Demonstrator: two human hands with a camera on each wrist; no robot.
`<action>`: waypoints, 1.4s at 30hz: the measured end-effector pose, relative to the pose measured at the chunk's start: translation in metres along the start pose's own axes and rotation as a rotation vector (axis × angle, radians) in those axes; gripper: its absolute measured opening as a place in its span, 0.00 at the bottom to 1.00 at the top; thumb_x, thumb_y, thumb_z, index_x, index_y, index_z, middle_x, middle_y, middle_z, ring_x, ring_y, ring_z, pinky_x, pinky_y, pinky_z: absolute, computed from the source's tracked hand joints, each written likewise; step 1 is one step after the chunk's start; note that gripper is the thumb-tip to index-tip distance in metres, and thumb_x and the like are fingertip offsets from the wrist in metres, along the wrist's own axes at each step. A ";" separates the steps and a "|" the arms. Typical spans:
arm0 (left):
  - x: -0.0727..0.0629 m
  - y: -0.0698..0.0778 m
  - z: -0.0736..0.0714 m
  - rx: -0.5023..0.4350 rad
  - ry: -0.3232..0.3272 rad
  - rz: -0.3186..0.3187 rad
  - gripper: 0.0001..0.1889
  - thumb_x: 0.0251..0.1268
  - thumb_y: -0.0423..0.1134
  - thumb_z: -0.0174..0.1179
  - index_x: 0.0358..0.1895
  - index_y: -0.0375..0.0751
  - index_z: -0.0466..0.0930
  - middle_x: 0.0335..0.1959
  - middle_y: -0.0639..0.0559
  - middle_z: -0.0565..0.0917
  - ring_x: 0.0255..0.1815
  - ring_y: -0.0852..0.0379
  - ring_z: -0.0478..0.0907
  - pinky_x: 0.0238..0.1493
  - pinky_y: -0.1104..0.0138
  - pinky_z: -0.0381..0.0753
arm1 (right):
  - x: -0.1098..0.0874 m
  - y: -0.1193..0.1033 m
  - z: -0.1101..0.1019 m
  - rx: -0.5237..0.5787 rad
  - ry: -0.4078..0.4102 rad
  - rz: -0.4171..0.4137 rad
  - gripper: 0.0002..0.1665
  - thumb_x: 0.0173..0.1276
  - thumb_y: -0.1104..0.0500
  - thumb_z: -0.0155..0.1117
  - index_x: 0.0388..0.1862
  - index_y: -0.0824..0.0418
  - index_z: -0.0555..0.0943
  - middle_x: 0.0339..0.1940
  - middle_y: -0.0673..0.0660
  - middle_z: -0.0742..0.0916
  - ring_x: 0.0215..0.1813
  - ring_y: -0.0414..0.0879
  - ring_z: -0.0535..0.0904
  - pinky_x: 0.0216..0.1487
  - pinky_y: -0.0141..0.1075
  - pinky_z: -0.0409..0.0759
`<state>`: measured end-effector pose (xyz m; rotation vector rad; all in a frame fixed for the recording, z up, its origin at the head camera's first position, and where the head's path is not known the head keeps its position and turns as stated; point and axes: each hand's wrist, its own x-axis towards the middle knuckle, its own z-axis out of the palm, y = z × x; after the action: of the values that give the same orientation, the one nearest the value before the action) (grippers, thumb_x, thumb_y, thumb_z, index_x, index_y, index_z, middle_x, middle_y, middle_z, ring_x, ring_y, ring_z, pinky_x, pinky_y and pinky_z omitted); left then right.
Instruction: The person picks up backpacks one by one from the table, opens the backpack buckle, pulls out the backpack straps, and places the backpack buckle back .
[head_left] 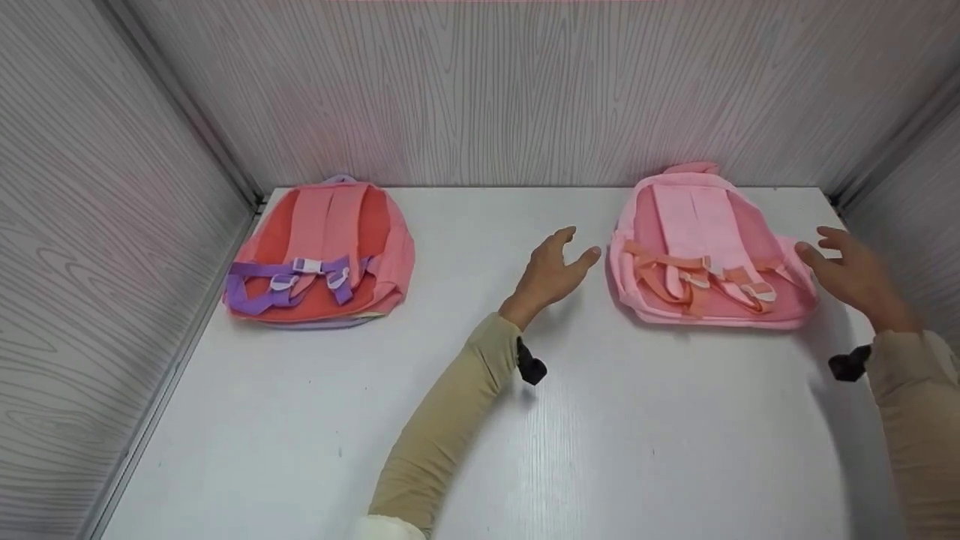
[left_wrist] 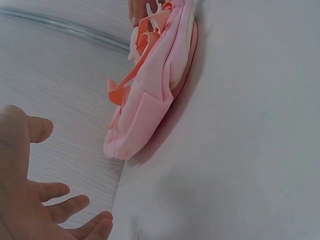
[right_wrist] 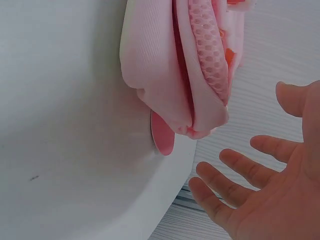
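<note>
Head view shows the pink backpack [head_left: 701, 225] lying flat on the white table [head_left: 585, 442], strap side up, between the person's two hands. Its long axis seems to run from the base, on the person's side, up to the top by the back wall [head_left: 517, 90], so the hands flank it across that axis, one at each side. The left hand [head_left: 550, 270] is just beside the bag's left edge, thumb tip toward it, with a narrow strip of table showing between. The right hand [head_left: 859, 274] is at the other side; its thumb meets the bag's outline as seen from above, so it looks the nearer of the two, though the right wrist view shows a gap between fingers and cloth. From the left fingers the bag lies to the right; from the right fingers, to the left. Both hands have fingers spread, thumbs well away from them, and hold nothing. Orange straps [head_left: 675, 261] lie loosely across the bag's lower half. Well apart, at the table's far left, lies a red backpack [head_left: 328, 225] with purple straps [head_left: 259, 303].
</note>
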<state>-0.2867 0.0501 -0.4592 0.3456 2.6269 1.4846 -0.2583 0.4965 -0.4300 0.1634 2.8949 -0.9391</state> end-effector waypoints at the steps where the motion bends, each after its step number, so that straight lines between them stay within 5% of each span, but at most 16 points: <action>1: 0.001 0.001 0.003 -0.013 0.002 -0.004 0.38 0.81 0.59 0.55 0.84 0.43 0.62 0.80 0.44 0.71 0.81 0.44 0.69 0.78 0.53 0.71 | 0.001 0.001 0.001 0.003 -0.001 -0.002 0.54 0.84 0.32 0.40 0.87 0.70 0.43 0.81 0.84 0.59 0.77 0.85 0.59 0.70 0.79 0.60; 7: 0.005 0.003 0.031 -0.090 -0.024 -0.042 0.36 0.80 0.58 0.55 0.82 0.41 0.65 0.77 0.45 0.75 0.73 0.45 0.77 0.71 0.55 0.78 | 0.001 0.013 0.007 -0.024 -0.011 0.000 0.50 0.86 0.36 0.40 0.85 0.74 0.48 0.77 0.87 0.62 0.74 0.84 0.61 0.69 0.77 0.64; 10: 0.005 0.005 0.043 -0.091 -0.034 -0.062 0.37 0.80 0.59 0.56 0.81 0.41 0.66 0.75 0.45 0.76 0.74 0.48 0.76 0.72 0.55 0.77 | 0.000 0.019 0.009 -0.033 -0.017 0.002 0.50 0.86 0.37 0.42 0.84 0.76 0.50 0.75 0.87 0.64 0.66 0.78 0.72 0.59 0.53 0.84; 14: 0.005 0.007 0.056 -0.095 -0.038 -0.072 0.35 0.78 0.57 0.57 0.79 0.42 0.69 0.72 0.46 0.79 0.71 0.51 0.77 0.70 0.58 0.78 | -0.004 0.024 0.012 -0.025 -0.036 -0.010 0.49 0.86 0.38 0.45 0.82 0.78 0.54 0.72 0.86 0.68 0.48 0.55 0.86 0.36 0.21 0.72; 17: 0.005 0.008 0.064 -0.113 -0.036 -0.068 0.31 0.77 0.53 0.60 0.76 0.40 0.72 0.67 0.45 0.81 0.63 0.53 0.80 0.64 0.62 0.81 | -0.007 0.025 0.015 -0.013 -0.049 -0.011 0.49 0.86 0.37 0.45 0.81 0.79 0.57 0.72 0.86 0.68 0.50 0.58 0.86 0.36 0.19 0.70; 21: 0.006 0.009 0.072 -0.121 -0.019 -0.071 0.29 0.77 0.50 0.61 0.73 0.38 0.73 0.62 0.46 0.83 0.55 0.57 0.80 0.58 0.66 0.82 | -0.008 0.024 0.017 0.006 -0.054 0.007 0.50 0.86 0.36 0.44 0.80 0.79 0.58 0.75 0.85 0.66 0.64 0.74 0.76 0.37 0.20 0.70; 28: 0.008 0.013 0.076 -0.114 0.004 -0.069 0.27 0.76 0.48 0.63 0.71 0.38 0.75 0.61 0.47 0.84 0.56 0.59 0.81 0.60 0.66 0.82 | -0.009 0.023 0.013 0.020 -0.079 0.033 0.50 0.86 0.36 0.43 0.82 0.78 0.55 0.76 0.83 0.66 0.66 0.71 0.72 0.44 0.27 0.74; 36: 0.004 0.015 0.071 -0.119 0.007 -0.068 0.26 0.76 0.45 0.64 0.70 0.36 0.75 0.61 0.45 0.85 0.56 0.57 0.82 0.58 0.67 0.82 | -0.011 0.019 0.016 0.034 -0.076 -0.013 0.48 0.86 0.39 0.45 0.81 0.79 0.57 0.75 0.83 0.67 0.64 0.70 0.72 0.37 0.17 0.71; 39: 0.003 0.015 0.069 -0.125 0.004 -0.067 0.27 0.76 0.45 0.63 0.71 0.36 0.74 0.62 0.44 0.84 0.56 0.57 0.82 0.58 0.68 0.82 | -0.011 0.018 0.016 0.023 -0.073 -0.024 0.48 0.86 0.39 0.46 0.80 0.79 0.58 0.74 0.83 0.68 0.59 0.62 0.76 0.37 0.17 0.72; 42: 0.001 0.015 0.066 -0.127 0.003 -0.057 0.27 0.76 0.45 0.63 0.71 0.36 0.74 0.62 0.45 0.84 0.56 0.58 0.82 0.57 0.69 0.82 | -0.012 0.016 0.015 0.019 -0.065 -0.038 0.47 0.86 0.40 0.48 0.80 0.80 0.59 0.74 0.83 0.69 0.47 0.38 0.79 0.37 0.17 0.72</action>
<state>-0.2726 0.1131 -0.4807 0.2544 2.5065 1.6241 -0.2439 0.5000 -0.4496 0.0777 2.8398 -0.9597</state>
